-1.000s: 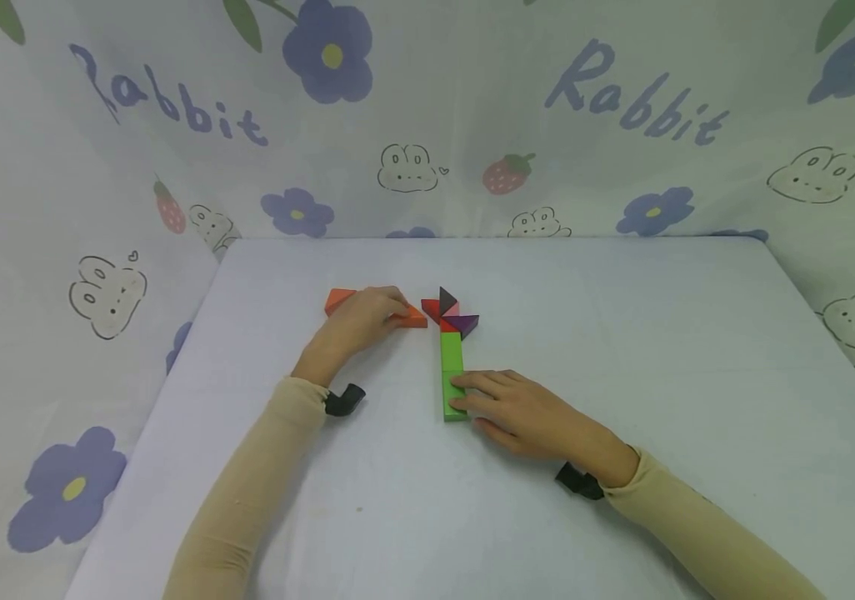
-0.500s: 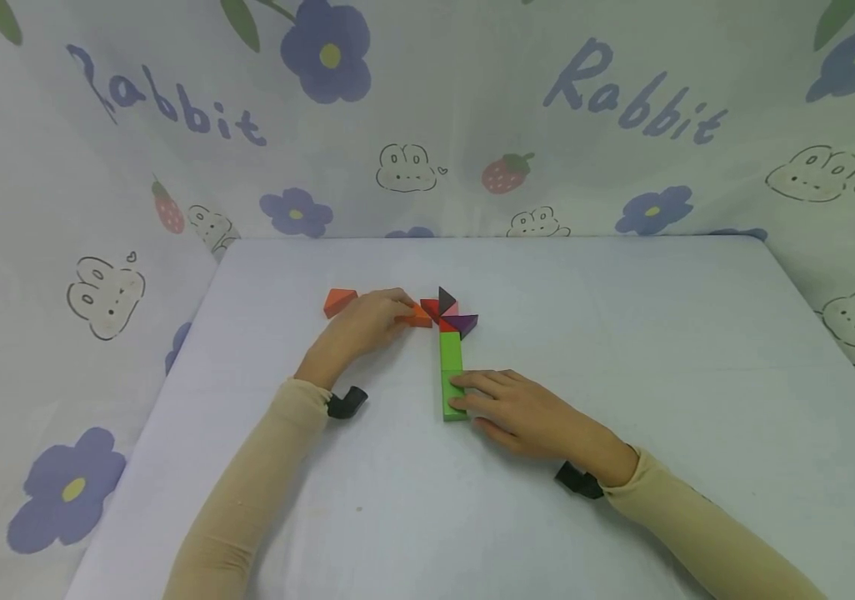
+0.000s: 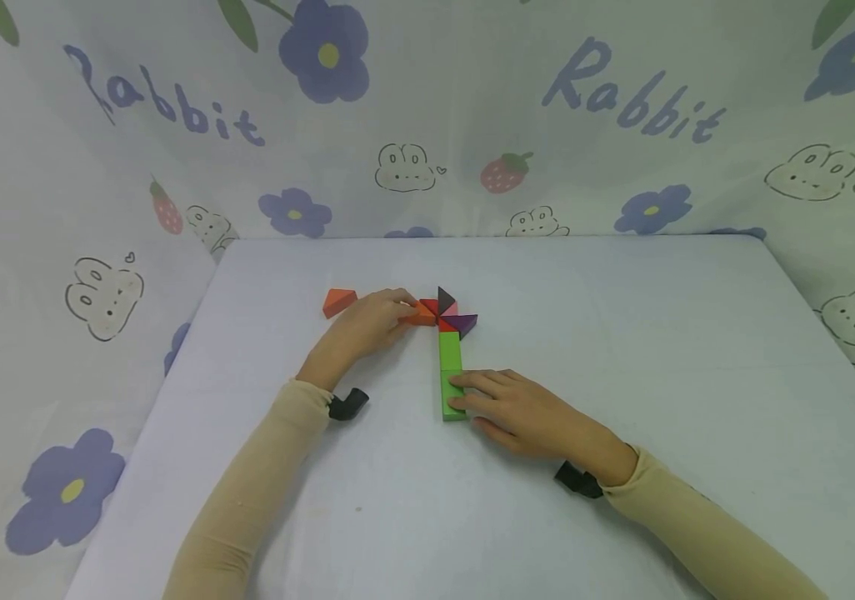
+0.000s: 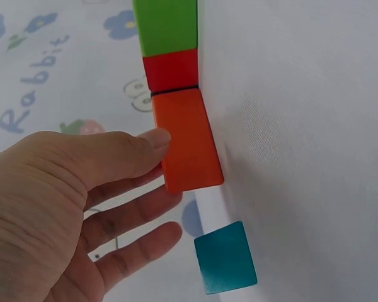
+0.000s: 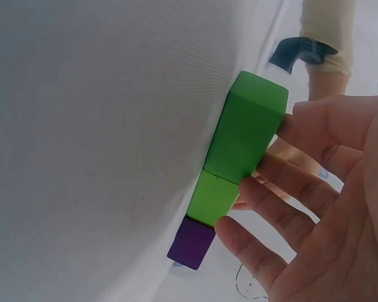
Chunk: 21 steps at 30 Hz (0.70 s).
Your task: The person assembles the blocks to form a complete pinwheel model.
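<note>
Between the thumb and fingers of my left hand [image 3: 369, 323] is an orange triangular block [image 3: 425, 316], pinched at the left of a small pinwheel of blocks. The left wrist view shows my thumb on the side of that orange block [image 4: 188, 138], its end against a red face [image 4: 170, 70]. The pinwheel has a dark triangular block [image 3: 446, 300], a purple block [image 3: 462, 323] and red and pink pieces. Below it run two green blocks [image 3: 451, 352] in line. My right hand [image 3: 517, 410] rests its extended fingers on the lower one, also seen in the right wrist view [image 5: 246, 135].
A loose orange block [image 3: 339, 302] lies left of the pinwheel, beyond my left hand. A teal block face [image 4: 225, 258] shows in the left wrist view. Everything sits on a white-covered table [image 3: 622, 333], with a printed cloth [image 3: 457, 100] hanging behind and at the sides.
My left hand has slid the orange triangular block slightly right, until it meets the red part of the pinwheel. The right hand and green blocks have stayed in place.
</note>
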Each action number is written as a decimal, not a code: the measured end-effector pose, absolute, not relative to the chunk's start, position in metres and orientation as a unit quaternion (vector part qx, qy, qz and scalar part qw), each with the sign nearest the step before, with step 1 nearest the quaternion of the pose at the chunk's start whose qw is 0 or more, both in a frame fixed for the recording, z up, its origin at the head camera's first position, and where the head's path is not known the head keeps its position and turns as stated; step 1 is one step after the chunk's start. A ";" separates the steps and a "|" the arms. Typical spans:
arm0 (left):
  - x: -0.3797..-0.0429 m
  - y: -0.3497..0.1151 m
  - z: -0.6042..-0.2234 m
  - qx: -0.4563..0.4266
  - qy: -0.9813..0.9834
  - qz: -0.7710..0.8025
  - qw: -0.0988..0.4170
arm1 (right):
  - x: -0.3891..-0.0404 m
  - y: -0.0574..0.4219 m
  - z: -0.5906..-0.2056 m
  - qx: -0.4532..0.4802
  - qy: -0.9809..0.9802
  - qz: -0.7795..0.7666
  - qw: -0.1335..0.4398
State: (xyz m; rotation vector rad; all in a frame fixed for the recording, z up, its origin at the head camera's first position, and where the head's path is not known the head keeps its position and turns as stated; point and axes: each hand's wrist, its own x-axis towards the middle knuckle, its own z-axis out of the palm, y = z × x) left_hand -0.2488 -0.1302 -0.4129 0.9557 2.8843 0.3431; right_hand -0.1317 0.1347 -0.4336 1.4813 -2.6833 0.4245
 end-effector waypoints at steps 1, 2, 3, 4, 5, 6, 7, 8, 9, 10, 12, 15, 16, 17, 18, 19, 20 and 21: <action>-0.249 -0.130 -0.413 0.315 0.942 0.110 0.040 | -0.132 0.134 -0.433 0.478 -0.868 0.136 0.022; -0.249 -0.130 -0.414 0.318 0.941 0.107 0.038 | -0.131 0.134 -0.433 0.477 -0.868 0.135 0.020; -0.249 -0.131 -0.414 0.319 0.941 0.106 0.036 | -0.131 0.134 -0.433 0.476 -0.869 0.133 0.017; -0.249 -0.131 -0.415 0.320 0.941 0.107 0.036 | -0.131 0.134 -0.433 0.476 -0.870 0.132 0.016; -0.249 -0.131 -0.415 0.320 0.941 0.107 0.035 | -0.131 0.133 -0.433 0.475 -0.870 0.131 0.014; -0.249 -0.131 -0.416 0.321 0.940 0.108 0.035 | -0.131 0.133 -0.433 0.475 -0.870 0.131 0.014; -0.249 -0.131 -0.416 0.321 0.940 0.107 0.034 | -0.131 0.133 -0.432 0.474 -0.870 0.131 0.013; -0.249 -0.131 -0.417 0.321 0.940 0.108 0.033 | -0.131 0.133 -0.432 0.474 -0.870 0.132 0.013; -0.249 -0.131 -0.416 0.322 0.940 0.109 0.032 | -0.130 0.133 -0.432 0.474 -0.870 0.132 0.013; -0.248 -0.131 -0.417 0.322 0.940 0.108 0.030 | -0.130 0.133 -0.432 0.474 -0.870 0.133 0.013; -0.248 -0.131 -0.417 0.323 0.940 0.107 0.025 | -0.130 0.133 -0.431 0.474 -0.870 0.134 0.013; -0.247 -0.131 -0.416 0.325 0.939 0.110 0.021 | -0.130 0.132 -0.431 0.473 -0.871 0.132 0.011; -0.247 -0.131 -0.416 0.326 0.939 0.110 0.021 | -0.130 0.132 -0.431 0.473 -0.871 0.131 0.010; -0.247 -0.132 -0.415 0.327 0.938 0.111 0.024 | -0.130 0.132 -0.430 0.473 -0.871 0.130 0.009; -0.247 -0.133 -0.414 0.327 0.938 0.113 0.027 | -0.130 0.132 -0.430 0.473 -0.871 0.129 0.009; -0.248 -0.134 -0.412 0.326 0.938 0.116 0.029 | -0.130 0.132 -0.430 0.473 -0.871 0.129 0.010; -0.249 -0.136 -0.409 0.324 0.938 0.122 0.031 | -0.130 0.132 -0.430 0.474 -0.871 0.130 0.011; -0.250 -0.140 -0.406 0.319 0.939 0.126 0.031 | -0.130 0.132 -0.430 0.474 -0.871 0.129 0.012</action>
